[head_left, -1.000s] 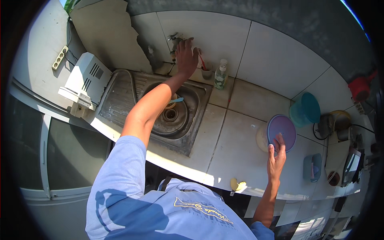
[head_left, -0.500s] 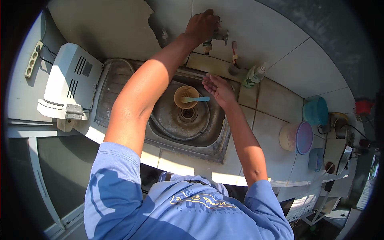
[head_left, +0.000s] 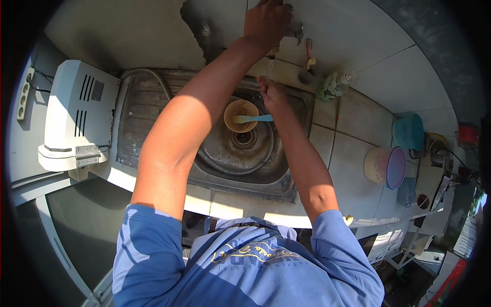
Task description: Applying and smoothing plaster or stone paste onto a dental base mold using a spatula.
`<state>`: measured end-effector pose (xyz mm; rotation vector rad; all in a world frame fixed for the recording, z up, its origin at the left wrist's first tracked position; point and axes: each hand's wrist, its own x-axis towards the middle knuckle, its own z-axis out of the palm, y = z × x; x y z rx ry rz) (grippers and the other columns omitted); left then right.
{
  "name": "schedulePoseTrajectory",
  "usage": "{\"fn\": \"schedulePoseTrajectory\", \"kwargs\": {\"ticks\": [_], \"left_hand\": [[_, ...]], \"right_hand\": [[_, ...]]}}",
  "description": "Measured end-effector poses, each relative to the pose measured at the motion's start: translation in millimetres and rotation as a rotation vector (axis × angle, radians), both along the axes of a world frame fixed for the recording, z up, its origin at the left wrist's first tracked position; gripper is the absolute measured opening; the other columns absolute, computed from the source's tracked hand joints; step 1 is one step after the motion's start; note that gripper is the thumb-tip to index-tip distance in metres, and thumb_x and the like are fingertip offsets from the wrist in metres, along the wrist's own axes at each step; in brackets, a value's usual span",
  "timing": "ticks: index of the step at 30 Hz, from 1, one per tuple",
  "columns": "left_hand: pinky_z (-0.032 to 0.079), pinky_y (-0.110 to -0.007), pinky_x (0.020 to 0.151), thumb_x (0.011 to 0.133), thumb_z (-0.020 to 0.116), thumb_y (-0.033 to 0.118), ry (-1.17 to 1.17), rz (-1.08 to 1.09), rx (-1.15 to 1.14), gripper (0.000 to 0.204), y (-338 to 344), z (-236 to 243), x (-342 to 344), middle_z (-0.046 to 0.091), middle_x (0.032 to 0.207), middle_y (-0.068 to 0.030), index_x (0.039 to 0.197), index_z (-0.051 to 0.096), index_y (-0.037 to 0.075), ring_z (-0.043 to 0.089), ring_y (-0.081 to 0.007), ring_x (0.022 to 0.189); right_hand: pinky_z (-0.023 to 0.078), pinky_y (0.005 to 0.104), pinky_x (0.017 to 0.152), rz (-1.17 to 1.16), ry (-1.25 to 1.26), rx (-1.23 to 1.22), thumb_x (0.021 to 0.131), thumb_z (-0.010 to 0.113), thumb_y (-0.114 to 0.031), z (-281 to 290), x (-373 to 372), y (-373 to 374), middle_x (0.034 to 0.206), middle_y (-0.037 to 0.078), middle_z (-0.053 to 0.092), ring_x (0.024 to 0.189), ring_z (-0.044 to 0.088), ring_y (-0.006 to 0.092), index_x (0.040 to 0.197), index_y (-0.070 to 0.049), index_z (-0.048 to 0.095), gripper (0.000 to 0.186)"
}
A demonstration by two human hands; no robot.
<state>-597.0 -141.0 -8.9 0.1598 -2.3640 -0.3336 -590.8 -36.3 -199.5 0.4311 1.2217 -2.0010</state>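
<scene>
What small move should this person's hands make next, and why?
Perhaps bring the left hand down beside the right hand: water appears to run from the tap onto the right hand, while the left hand is up by the tap.

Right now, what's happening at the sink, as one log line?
left hand: at tap | right hand: under running water | cup: in sink, blue utensil inside

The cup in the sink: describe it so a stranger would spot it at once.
Find the metal sink, below the tap. In its basin, just beyond the drain, sits a tan cup. Unlike its neighbours, it holds a blue utensil.
</scene>
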Motion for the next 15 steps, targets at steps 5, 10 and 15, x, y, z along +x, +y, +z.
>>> {"fn": "schedulePoseTrajectory", "kwargs": {"ticks": [5,10,15], "left_hand": [[0.042,-0.04,0.095,0.078,0.062,0.013,0.156,0.015,-0.058,0.05,14.2,-50.2,32.3,0.05,0.119,-0.0146,0.126,0.048,0.011,0.047,-0.0322,0.114],[0.046,-0.032,0.084,0.087,0.054,0.011,0.118,0.222,1.423,0.047,80.1,-157.2,120.0,0.051,0.113,-0.0144,0.128,0.038,-0.003,0.054,-0.0227,0.101],[0.045,-0.028,0.068,0.091,0.047,0.018,0.035,0.263,2.221,0.018,135.4,-229.8,160.5,0.054,0.09,-0.0004,0.105,0.049,0.007,0.053,-0.0128,0.079]], "right_hand": [[0.041,0.0191,0.048,0.005,0.073,0.032,0.084,0.06,-0.016,-5.6,-5.1,15.5,0.07,0.006,0.061,0.052,0.049,0.01,0.08,-0.006,0.06,0.011],[0.048,0.0352,0.057,0.716,1.63,0.998,0.08,0.061,-0.02,2.2,29.5,44.7,0.074,0.014,0.06,0.066,0.06,0.029,0.081,-0.002,0.055,0.019],[0.049,0.0461,0.07,0.904,1.718,1.1,0.08,0.057,-0.017,-27.9,50.4,81.3,0.085,0.018,0.062,0.082,0.061,0.0382,0.096,-0.001,0.058,0.023]]}}
